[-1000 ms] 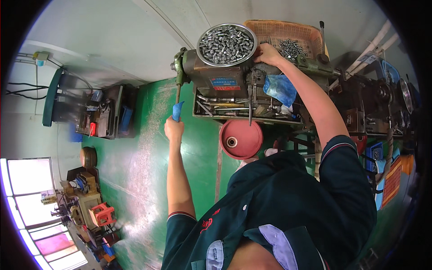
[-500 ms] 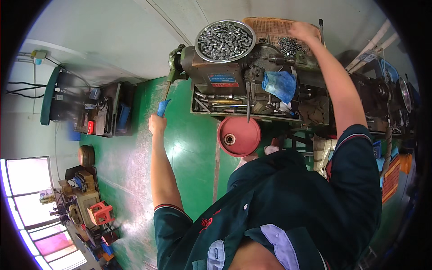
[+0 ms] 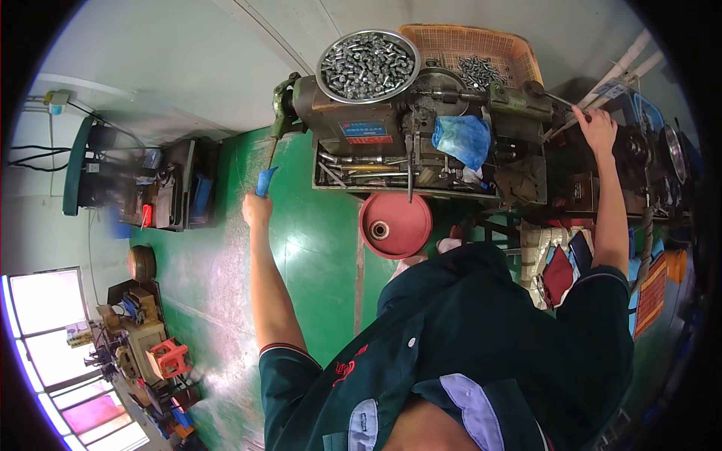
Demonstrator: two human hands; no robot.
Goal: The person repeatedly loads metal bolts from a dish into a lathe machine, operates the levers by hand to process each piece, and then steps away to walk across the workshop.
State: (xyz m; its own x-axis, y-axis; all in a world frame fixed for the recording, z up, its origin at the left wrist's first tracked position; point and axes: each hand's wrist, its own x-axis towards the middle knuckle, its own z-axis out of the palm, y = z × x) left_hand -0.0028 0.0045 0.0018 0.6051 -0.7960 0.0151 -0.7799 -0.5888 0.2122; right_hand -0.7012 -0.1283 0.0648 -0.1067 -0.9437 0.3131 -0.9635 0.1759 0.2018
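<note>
My left hand [image 3: 257,210] is closed round the blue-wrapped grip [image 3: 265,181] of a long lever that hangs from the left end of a small bench lathe [image 3: 350,120]. At the lathe's right end, my right hand [image 3: 598,132] has its fingers bent at the tip of a dark tailstock lever [image 3: 558,98]. A steel bowl [image 3: 322,83] heaped with short metal parts [image 3: 372,64] sits on top of the machine. Behind it stands an orange plastic basket [image 3: 523,46] with a smaller pile of metal parts [image 3: 480,72]. A blue cloth [image 3: 462,141] drapes over the carriage.
Under the lathe, a tray [image 3: 429,192] carries several metal rods and tools. A red round stool or drum lid [image 3: 406,225] stands below it on the green floor [image 3: 316,248]. More machinery [image 3: 643,150] is at right, a dark bench [image 3: 180,180] at left.
My right hand has left the orange basket and moved right and down to the tailstock lever. That lever, upright before, now slants to the right. My left hand keeps its hold.
</note>
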